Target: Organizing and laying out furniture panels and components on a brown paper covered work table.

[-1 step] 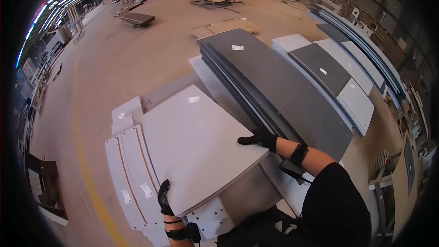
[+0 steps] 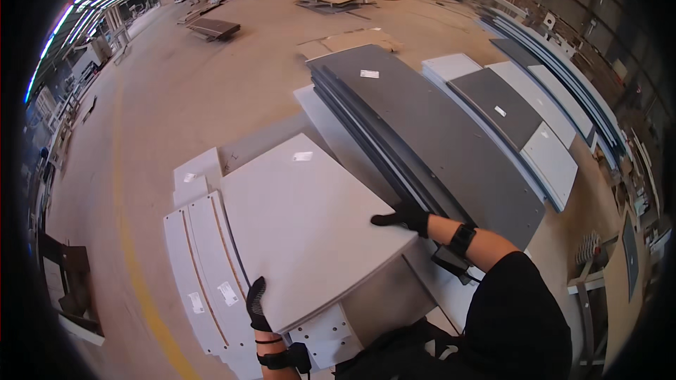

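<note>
A large white panel (image 2: 310,218) with a small label lies tilted across the view in front of me. My left hand (image 2: 258,306), in a black glove, grips its left edge near the close corner. My right hand (image 2: 405,219), also black-gloved, holds the right edge with the thumb on top; its other fingers are hidden past the edge. Beneath and left of this panel lie white boards with brown grooves (image 2: 204,267) and labels. Under its near edge shows a white board with dark holes (image 2: 329,338).
A stack of long dark grey panels (image 2: 422,127) lies to the right. Beyond it are more white and grey panels (image 2: 496,105). A flat brown sheet (image 2: 348,41) rests on the floor behind. A yellow line (image 2: 134,267) runs along the floor at left.
Almost nothing differs. The whole view has shifted very slightly; both hands keep their hold on the white panel.
</note>
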